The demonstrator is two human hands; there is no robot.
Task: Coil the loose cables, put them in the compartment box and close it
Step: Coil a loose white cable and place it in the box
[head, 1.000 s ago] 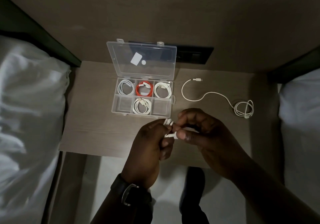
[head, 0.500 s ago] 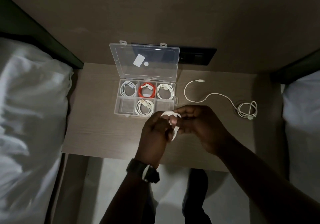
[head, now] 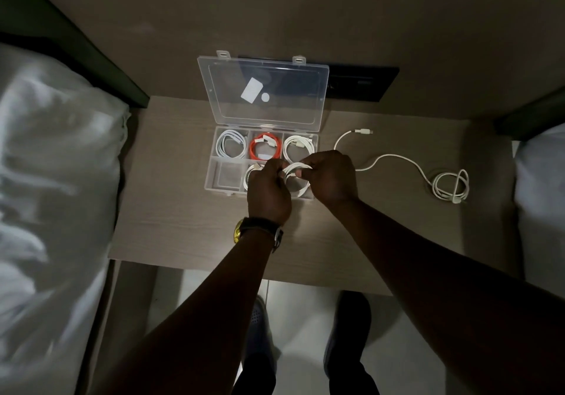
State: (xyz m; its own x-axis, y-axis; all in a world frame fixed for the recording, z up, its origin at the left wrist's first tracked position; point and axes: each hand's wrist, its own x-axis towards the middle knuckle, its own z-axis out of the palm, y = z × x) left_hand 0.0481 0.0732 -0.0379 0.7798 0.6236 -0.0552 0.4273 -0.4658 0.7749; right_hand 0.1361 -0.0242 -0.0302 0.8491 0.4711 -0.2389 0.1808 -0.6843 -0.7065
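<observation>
This looks like a bedroom, perhaps a hotel or dormitory room. A narrow wood-grain tabletop (head: 171, 211) stands between two beds: white rumpled bedding (head: 52, 180) fills the left of the frame, and more white bedding (head: 541, 180) shows at the right edge. A dark socket panel (head: 360, 84) sits in the plain wall (head: 305, 6) above, and pale floor tiles (head: 305, 318) lie below.

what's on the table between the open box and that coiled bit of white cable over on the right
In the head view, the uncoiled run of that same white cable snakes across the table between the box and its coiled end; otherwise bare.
</observation>
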